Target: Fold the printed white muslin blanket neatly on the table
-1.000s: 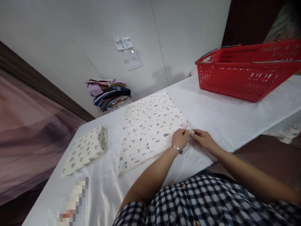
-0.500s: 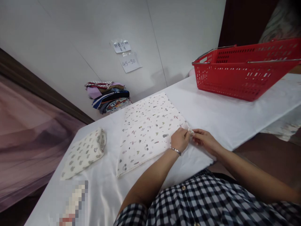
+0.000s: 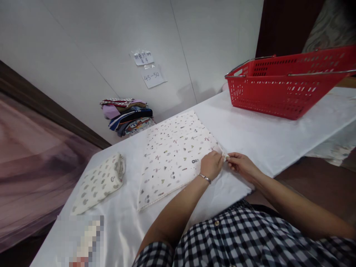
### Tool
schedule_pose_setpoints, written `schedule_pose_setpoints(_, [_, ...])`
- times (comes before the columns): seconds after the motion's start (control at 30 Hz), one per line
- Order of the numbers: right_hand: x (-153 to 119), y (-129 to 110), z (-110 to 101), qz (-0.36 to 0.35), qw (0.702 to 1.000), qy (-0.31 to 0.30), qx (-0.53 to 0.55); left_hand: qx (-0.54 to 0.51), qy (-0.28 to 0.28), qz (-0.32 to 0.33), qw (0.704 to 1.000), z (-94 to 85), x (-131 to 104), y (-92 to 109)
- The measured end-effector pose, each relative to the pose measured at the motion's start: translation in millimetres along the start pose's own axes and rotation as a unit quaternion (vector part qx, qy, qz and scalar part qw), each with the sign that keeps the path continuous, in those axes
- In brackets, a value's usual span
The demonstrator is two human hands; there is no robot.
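Our left hand [image 3: 212,165] bends its fingers down tightly at the near right corner of the patterned cloth [image 3: 169,159], gripping a bit of bunched edge. Our right hand [image 3: 241,165] faces it from the right, thumb and forefinger pinched on the tip of that same corner, the other fingers loosely curled. The two hands almost meet; the left one hides part of the corner, so we cannot tell how the edge is folded there. Our left forearm slants in from the near side, a silvery bracelet [image 3: 205,178] at its wrist, while the right forearm reaches in from the near right. The cloth lies flat, spreading left and far from our hands over the white tabletop [image 3: 247,129]. Well to its left rests a folded cloth [image 3: 97,181] with grey spots, and nearer still a pixelated patch [image 3: 86,241] masks something. At the far right stands a red basket [image 3: 267,94], well apart from our hands. Past the far edge, a stack of fabrics [image 3: 126,115] sits by the wall [image 3: 91,37], below two paper signs, the lower sign [image 3: 153,76] reading "45-50". A pinkish curtain [image 3: 41,170] hangs at the left.
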State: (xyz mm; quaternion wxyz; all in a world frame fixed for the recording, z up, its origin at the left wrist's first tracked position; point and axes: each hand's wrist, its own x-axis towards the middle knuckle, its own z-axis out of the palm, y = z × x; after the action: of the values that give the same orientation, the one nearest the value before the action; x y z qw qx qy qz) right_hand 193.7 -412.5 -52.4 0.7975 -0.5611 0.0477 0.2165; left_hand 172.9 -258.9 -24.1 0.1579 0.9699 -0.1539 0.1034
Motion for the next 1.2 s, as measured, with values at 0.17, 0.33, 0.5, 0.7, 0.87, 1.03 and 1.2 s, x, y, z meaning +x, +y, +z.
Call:
schedule_pose_setpoints(0.17, [-3.2,-3.7,0.0,-0.026,0.998,-0.002,-0.062,0.067,-0.044,0.017,0.997,-5.0,6.8,5.4])
schedule_pose_setpoints(0.33, [-1.1,-3.2,-5.5,-0.053,0.992,-0.017,-0.117,0.023,-0.068,0.000,0.997,-3.6,8.9,4.3])
schedule_pose_setpoints(0.5, [3.8,-1.8,-6.1,-0.054,0.989,-0.006,-0.140,-0.026,-0.054,-0.004,0.998,-0.2,7.4,0.4])
schedule_pose_setpoints(0.7, [3.9,-0.9,-8.3,-0.047,0.989,-0.005,-0.137,0.003,-0.044,0.010,0.999,-4.1,7.3,-3.3])
schedule_pose_setpoints(0.87, [1.8,-2.1,-7.2,-0.050,0.992,0.002,-0.119,0.098,-0.055,0.072,0.991,-3.6,9.6,2.0])
schedule_pose_setpoints(1.03, [1.1,-2.0,-7.5,-0.058,0.990,-0.005,-0.128,0.062,-0.064,0.053,0.995,-1.7,9.0,3.3])
schedule_pose_setpoints(1.2, [1.1,-2.5,-8.2,-0.066,0.987,-0.009,-0.148,-0.031,-0.055,0.003,0.998,0.4,8.2,1.3])
